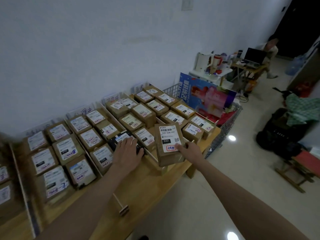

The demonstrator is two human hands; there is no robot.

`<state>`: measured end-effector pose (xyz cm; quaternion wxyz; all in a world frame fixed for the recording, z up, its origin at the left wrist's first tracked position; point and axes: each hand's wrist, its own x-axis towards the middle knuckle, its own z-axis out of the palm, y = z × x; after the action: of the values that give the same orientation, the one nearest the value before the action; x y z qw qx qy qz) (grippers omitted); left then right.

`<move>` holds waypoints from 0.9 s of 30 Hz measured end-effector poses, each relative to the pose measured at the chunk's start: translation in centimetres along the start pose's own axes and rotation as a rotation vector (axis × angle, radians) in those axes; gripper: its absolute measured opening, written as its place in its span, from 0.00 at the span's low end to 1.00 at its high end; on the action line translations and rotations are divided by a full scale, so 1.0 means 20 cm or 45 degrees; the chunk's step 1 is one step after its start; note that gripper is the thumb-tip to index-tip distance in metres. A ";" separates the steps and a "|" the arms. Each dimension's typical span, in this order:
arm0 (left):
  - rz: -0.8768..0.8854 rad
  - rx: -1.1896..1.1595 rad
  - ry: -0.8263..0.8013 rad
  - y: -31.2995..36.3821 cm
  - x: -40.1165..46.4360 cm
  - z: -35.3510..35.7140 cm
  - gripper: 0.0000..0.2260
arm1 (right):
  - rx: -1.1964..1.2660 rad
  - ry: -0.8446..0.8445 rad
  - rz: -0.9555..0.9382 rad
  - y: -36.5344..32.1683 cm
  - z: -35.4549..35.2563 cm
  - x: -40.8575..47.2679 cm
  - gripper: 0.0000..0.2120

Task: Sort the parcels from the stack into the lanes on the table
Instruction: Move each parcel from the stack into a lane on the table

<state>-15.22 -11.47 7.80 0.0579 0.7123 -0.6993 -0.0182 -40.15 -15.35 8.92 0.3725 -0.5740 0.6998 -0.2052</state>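
Your left hand [128, 153] covers most of the dark parcel [123, 135] under it, so you cannot read its label. Your right hand [187, 150] hides the near right corner of the brown box [168, 144] it grips, and its fingers behind the box are out of sight. The parcels at the far left [5, 186] are cut by the frame edge and smeared with blur. The handwritten lane cards [112, 99] along the wall are too soft to read (as is the seated person [270, 52] far right).
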 end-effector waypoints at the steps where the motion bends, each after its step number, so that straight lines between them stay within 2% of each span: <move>1: 0.002 0.015 0.001 0.02 0.04 0.01 0.27 | -0.004 -0.008 0.000 0.01 -0.02 0.03 0.13; 3: 0.003 0.027 -0.007 0.06 0.13 0.04 0.27 | -0.007 -0.031 0.020 0.02 -0.06 0.12 0.12; 8: -0.028 -0.041 -0.012 0.11 0.36 0.15 0.27 | -0.034 -0.069 0.043 0.07 -0.06 0.41 0.15; 17: -0.195 -0.164 -0.056 0.05 0.79 0.38 0.25 | -0.153 -0.210 0.026 0.01 0.04 0.97 0.16; 21: -0.271 -0.177 -0.127 0.02 0.91 0.48 0.26 | -0.122 -0.295 0.035 -0.03 0.08 1.14 0.12; 27: -0.307 -0.168 -0.189 0.03 1.01 0.57 0.25 | -0.183 -0.385 0.021 -0.03 0.14 1.38 0.15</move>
<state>-16.52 -32.24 -2.34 0.0502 0.7824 -0.6083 -0.1235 -39.33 -41.53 -0.33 0.4332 -0.6178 0.6532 -0.0627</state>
